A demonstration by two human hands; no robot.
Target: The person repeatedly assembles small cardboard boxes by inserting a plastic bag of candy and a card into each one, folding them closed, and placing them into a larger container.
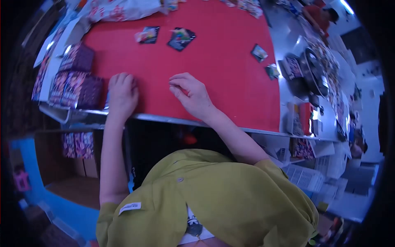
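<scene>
My left hand [122, 94] rests palm down near the table's front edge, right of the purple printed boxes [76, 90]. Its fingers curl downward, and a thin bluish edge shows between it and the boxes; what lies under the fingers is hidden. Over the middle of the red tabletop [154, 78] is my right hand [191, 94]. Its fingers are bent but apart from the thumb, with nothing visible between them. Beyond the hands lie a dark packet with colourful contents [181, 38] and a smaller dark packet with a pinkish piece [149, 35].
Two small packets, one [259, 53] above the other [272, 71], lie by the right edge. A white bag with red print [123, 9] sits at the far left. Below left stands an open cardboard box [74, 189]. Another person [319, 18] is at the far right.
</scene>
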